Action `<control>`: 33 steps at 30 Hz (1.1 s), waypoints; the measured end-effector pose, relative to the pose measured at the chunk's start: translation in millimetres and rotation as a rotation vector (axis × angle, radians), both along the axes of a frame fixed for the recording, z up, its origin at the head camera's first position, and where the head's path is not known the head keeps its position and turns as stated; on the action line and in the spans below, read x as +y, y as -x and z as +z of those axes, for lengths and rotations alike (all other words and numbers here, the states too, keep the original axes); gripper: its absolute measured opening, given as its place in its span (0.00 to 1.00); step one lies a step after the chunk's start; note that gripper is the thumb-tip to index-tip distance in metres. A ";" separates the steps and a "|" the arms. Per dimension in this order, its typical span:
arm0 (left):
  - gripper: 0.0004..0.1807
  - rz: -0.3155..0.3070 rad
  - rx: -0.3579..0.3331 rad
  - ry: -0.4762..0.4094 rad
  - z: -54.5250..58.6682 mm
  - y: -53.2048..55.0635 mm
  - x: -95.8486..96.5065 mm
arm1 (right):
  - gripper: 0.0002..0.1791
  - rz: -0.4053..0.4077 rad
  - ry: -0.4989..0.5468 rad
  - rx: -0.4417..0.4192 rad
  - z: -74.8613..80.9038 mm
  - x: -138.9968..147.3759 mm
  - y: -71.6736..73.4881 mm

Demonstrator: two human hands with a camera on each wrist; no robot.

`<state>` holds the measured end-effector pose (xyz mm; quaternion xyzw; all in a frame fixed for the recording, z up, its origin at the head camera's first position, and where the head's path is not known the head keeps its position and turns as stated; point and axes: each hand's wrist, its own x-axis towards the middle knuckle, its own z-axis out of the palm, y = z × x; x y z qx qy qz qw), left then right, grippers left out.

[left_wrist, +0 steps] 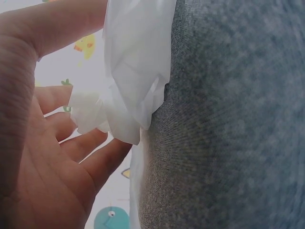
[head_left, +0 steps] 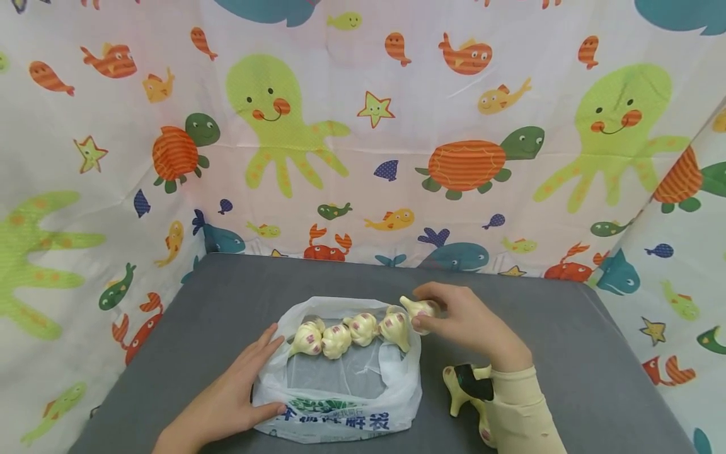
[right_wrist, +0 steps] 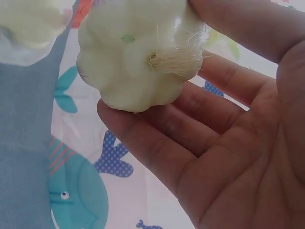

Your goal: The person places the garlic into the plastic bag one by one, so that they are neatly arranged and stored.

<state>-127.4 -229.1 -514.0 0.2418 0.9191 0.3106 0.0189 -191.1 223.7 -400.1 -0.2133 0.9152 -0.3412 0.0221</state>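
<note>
My right hand (head_left: 462, 315) grips a garlic bulb (right_wrist: 138, 57) between thumb and fingers, its root tuft facing the right wrist camera. It is at the right rim of a white plastic bag (head_left: 340, 378) printed with blue and green. Inside the bag, several garlic bulbs (head_left: 336, 341) form a row along the far side. My left hand (head_left: 235, 384) is at the bag's left side, fingers extended and thumb by the front edge. In the left wrist view, crumpled bag plastic (left_wrist: 136, 62) overlaps its fingertips.
A cream-coloured object with a black band (head_left: 473, 383) lies on the grey table (head_left: 249, 277) right of the bag, partly hidden by my right sleeve (head_left: 518, 410). A curtain (head_left: 368, 75) printed with sea animals surrounds the table at the back and sides.
</note>
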 end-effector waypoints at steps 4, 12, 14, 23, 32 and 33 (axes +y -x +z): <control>0.62 -0.007 -0.019 -0.008 -0.6 -0.2 2.1 | 0.28 0.018 0.022 -0.005 -0.1 -4.6 -1.3; 0.62 -0.007 -0.043 -0.002 0.3 -1.2 3.9 | 0.28 0.062 0.065 -0.019 -5.4 -17.5 0.0; 0.62 -0.007 -0.044 0.001 0.6 -1.3 4.0 | 0.28 0.068 0.066 -0.016 -5.5 -21.7 1.0; 0.62 -0.008 -0.015 0.004 3.5 -2.3 1.7 | 0.27 0.119 0.088 0.003 -2.3 -40.2 3.0; 0.63 -0.002 0.002 0.011 2.8 -2.0 0.8 | 0.27 0.126 0.095 0.035 -3.4 -49.7 5.3; 0.63 -0.002 0.000 0.011 2.9 -1.9 1.0 | 0.27 0.123 0.095 0.034 -3.6 -50.1 5.4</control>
